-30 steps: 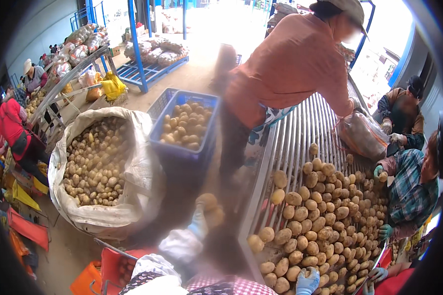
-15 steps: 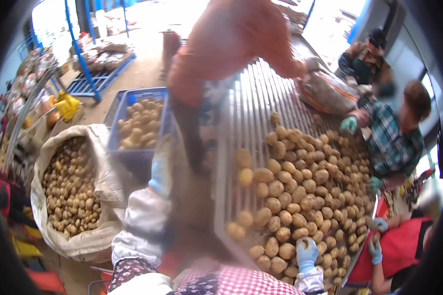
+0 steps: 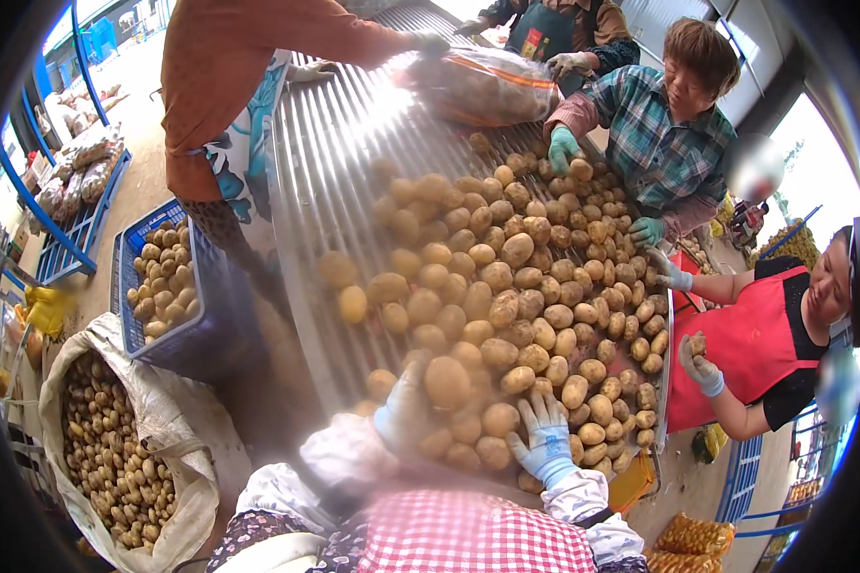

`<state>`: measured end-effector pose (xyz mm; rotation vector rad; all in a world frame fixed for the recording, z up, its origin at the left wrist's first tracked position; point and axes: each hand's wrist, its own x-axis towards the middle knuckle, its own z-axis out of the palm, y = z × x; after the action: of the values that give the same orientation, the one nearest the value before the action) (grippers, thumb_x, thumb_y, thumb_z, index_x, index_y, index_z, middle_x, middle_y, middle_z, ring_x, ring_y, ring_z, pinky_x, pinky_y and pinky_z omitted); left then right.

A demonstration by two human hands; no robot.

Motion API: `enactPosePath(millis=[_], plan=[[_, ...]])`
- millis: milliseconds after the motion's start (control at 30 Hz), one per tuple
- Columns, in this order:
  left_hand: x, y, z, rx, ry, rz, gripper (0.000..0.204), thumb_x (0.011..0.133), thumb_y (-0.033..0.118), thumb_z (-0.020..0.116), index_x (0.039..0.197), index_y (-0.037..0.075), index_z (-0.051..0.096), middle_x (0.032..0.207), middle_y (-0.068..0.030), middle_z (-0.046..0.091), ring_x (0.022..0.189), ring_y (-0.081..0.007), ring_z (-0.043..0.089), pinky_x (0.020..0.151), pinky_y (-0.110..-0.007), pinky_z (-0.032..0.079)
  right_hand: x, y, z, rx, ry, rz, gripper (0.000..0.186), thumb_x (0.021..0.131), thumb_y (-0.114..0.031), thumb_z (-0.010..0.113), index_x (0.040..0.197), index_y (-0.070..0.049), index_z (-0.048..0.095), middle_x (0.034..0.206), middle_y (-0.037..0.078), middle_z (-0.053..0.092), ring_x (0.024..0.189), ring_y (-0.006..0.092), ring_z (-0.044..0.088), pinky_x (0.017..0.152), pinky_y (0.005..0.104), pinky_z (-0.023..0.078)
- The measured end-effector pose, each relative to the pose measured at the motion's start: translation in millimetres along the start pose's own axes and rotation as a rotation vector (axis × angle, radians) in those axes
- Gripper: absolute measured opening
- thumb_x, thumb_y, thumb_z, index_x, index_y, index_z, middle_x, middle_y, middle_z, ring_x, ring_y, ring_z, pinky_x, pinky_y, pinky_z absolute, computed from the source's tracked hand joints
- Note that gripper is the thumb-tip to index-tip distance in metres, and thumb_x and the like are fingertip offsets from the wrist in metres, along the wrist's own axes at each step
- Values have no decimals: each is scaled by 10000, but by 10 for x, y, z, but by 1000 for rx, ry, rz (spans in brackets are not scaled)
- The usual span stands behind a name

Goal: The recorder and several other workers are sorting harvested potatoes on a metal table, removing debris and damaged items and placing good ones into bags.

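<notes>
A spread of potatoes (image 3: 533,304) covers the near part of a ribbed metal sorting table (image 3: 308,172) before me. My left hand (image 3: 401,409), in a pale glove, is at the near left edge of the potatoes, beside a large potato (image 3: 446,382). Haze and motion smear its fingers, so whether it grips that potato cannot be made out. To its right, my right hand (image 3: 546,443), gloved in light blue and white, lies palm down on the potatoes with its fingers spread.
At left stand a blue crate (image 3: 210,320) of potatoes and a white sack (image 3: 201,458) of smaller ones. A person in orange (image 3: 220,76) grips a full bag (image 3: 487,88) on the table. Co-workers' gloved hands (image 3: 564,150) are along the right side; one holds a potato.
The view has swung to the right. My left hand has come from beside the crate and sack to the potatoes. My right hand remains on them, its fingers now spread.
</notes>
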<state>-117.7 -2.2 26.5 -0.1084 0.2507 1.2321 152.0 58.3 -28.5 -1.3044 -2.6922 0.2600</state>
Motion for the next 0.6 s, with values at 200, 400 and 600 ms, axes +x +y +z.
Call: enactPosePath(millis=[200, 400, 600], plan=[[-109, -14, 92, 168, 161, -55, 695, 835, 677, 546, 1337, 201, 478, 1268, 10, 533, 1140, -189, 509, 962, -408, 429, -275, 222, 234, -171, 170, 322, 716, 681, -313, 714, 1305, -40, 495, 1429, 221, 373, 1362, 430, 267, 1114, 539, 244], [-224, -3, 49, 525, -124, 81, 729, 821, 343, 746, 1408, 146, 361, 1306, -50, 492, 1195, -183, 479, 950, -376, 455, -456, 78, 214, -62, -35, 152, 737, 694, -308, 720, 1362, -136, 460, 1451, 241, 311, 1289, 442, 337, 1069, 526, 269], [-329, 26, 137, 710, -83, 62, 776, 811, 412, 738, 1425, 178, 323, 1297, -93, 499, 1156, -236, 507, 1014, -437, 402, -437, 88, 214, -6, 34, 184, 723, 724, -296, 703, 1382, -143, 443, 1459, 253, 314, 1325, 432, 311, 1074, 538, 246]])
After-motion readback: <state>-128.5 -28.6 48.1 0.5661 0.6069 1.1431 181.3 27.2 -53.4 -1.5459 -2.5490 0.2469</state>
